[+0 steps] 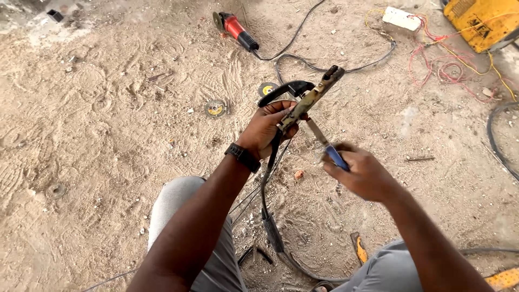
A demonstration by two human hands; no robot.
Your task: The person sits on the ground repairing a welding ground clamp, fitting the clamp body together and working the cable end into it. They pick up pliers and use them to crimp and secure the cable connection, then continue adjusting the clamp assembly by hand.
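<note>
My left hand [267,127] grips a brass-coloured welding electrode holder [311,97] with a black lever, held up over the sandy ground. Its thick black cable [268,216] hangs down between my knees. My right hand [363,173] holds a screwdriver with a blue handle [336,157]; its metal shaft points up and left, with the tip touching the holder near my left fingers. A black watch sits on my left wrist [243,157].
A red angle grinder [235,27] lies on the sand at the top with its black cord. Two grinding discs [215,108] lie near it. A yellow welding machine [484,21] with red and yellow wires stands top right. A yellow-handled tool [358,247] lies by my right knee.
</note>
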